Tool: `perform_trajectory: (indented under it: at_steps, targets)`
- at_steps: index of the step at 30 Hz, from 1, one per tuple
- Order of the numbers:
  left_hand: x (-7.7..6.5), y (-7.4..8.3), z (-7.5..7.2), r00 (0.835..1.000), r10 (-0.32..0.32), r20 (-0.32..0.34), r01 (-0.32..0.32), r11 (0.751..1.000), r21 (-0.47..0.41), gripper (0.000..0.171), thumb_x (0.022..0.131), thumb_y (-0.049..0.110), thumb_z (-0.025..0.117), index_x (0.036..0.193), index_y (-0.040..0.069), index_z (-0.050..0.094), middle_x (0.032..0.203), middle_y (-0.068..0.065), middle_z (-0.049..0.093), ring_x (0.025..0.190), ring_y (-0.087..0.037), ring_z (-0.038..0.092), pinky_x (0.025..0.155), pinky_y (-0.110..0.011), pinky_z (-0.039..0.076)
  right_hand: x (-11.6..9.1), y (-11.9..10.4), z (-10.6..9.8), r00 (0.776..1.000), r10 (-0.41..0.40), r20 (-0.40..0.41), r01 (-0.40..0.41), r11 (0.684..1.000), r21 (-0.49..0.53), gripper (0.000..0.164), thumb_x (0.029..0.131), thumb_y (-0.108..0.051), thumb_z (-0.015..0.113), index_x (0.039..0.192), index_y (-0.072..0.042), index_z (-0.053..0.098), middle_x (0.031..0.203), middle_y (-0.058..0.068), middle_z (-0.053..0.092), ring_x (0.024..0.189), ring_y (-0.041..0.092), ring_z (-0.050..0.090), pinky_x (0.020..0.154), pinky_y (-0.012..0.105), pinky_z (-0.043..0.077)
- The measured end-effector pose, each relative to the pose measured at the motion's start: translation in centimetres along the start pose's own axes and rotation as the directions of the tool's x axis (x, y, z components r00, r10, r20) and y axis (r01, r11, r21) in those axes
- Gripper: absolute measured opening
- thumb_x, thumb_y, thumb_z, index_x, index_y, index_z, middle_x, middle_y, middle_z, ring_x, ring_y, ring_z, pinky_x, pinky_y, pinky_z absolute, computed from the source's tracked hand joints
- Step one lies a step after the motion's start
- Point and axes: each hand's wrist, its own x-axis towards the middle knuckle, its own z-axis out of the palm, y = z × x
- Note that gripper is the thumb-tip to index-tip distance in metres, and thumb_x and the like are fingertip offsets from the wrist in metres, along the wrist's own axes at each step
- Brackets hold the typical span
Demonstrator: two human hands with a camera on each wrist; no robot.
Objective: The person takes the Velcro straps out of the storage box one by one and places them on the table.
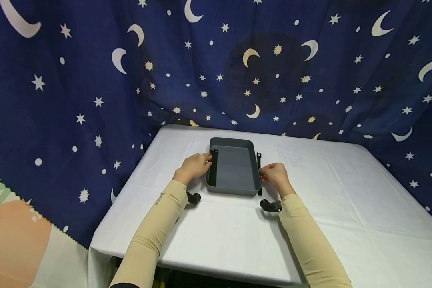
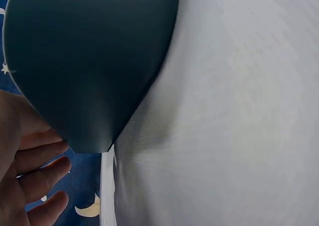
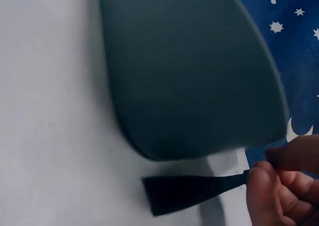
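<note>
A grey rectangular tray (image 1: 239, 168) with raised walls lies on the white-covered table. Along the inside of its left wall lies a black strap (image 1: 213, 174) with a buckle-like end. My left hand (image 1: 194, 166) is at the tray's left rim, close to that strap; its visible fingers are spread and loosely bent, and the thumb is hidden in the left wrist view. Just outside the right wall, my right hand (image 1: 275, 175) pinches a second black strap (image 3: 184, 192) between thumb and index finger. This strap's wide end hangs beside the tray.
A white cloth covers the table (image 1: 223, 236). Behind it hangs a dark blue curtain (image 1: 223, 60) with moons and stars. Black wrist-mounted devices (image 1: 270, 206) jut out below both hands, near the tray's front corners.
</note>
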Motion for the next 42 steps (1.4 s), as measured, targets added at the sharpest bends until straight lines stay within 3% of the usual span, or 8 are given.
perform_trajectory:
  at_steps: [13, 42]
  targets:
    - [0.2, -0.1, 0.0, 1.000, -0.008, 0.014, 0.008, 1.000, -0.005, 0.045, 0.104, 0.028, 0.051, 0.146, 0.010, 0.053, 0.155, -0.003, 0.047, 0.143, -0.025, 0.046, 0.117, -0.045, 0.040, -0.2, -0.9, 0.1, 0.999, -0.037, -0.008, 0.038, 0.994, 0.098, 0.022, 0.094, 0.000, 0.062, 0.108, 0.016, 0.063, 0.070, 0.000, 0.066, 0.057, 0.004, 0.063, 0.061, 0.021, 0.060]
    - [0.2, -0.1, 0.1, 1.000, -0.003, 0.006, 0.003, 1.000, -0.004, 0.045, 0.104, 0.027, 0.052, 0.145, 0.010, 0.054, 0.155, -0.005, 0.047, 0.143, -0.026, 0.046, 0.116, -0.046, 0.041, -0.3, -1.7, 1.1, 0.998, -0.059, 0.002, 0.058, 0.981, 0.186, 0.020, 0.094, 0.000, 0.065, 0.107, 0.015, 0.062, 0.073, 0.000, 0.065, 0.059, 0.003, 0.063, 0.060, 0.017, 0.059]
